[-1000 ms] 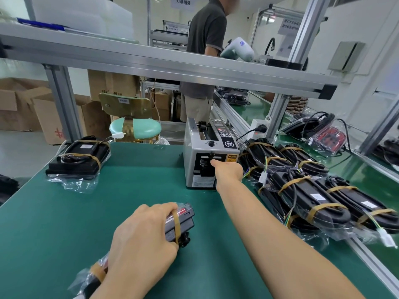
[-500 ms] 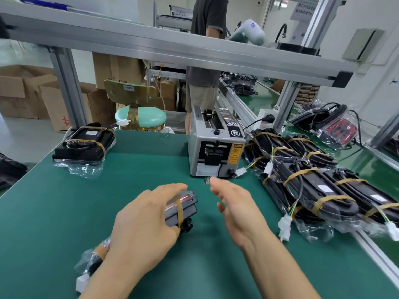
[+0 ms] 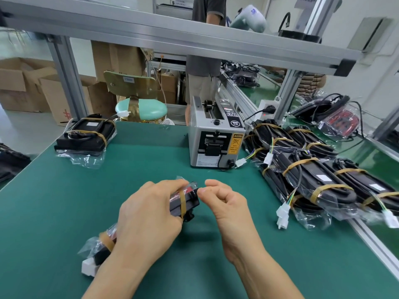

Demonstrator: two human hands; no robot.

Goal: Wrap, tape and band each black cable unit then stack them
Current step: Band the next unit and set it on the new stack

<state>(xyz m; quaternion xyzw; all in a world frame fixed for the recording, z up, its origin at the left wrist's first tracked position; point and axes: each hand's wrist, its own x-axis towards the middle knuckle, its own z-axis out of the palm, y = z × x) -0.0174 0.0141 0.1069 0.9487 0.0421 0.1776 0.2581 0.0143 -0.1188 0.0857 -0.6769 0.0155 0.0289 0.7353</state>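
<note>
Left hand (image 3: 149, 214) lies over a bagged black cable unit (image 3: 185, 201), fingers curled around it, pressing it to the green surface (image 3: 64, 201) near centre. Two tan bands cross the unit; a white connector (image 3: 88, 267) shows at its near left end. Right hand (image 3: 222, 201) sits just beside the unit's far end, thumb and forefinger pinched together; whether they hold tape cannot be told. Beyond the hands stands a grey tape dispenser (image 3: 216, 139). Far left, one banded unit (image 3: 88, 134) rests alone. Right, a pile of banded units (image 3: 313, 173) lies along the edge.
</note>
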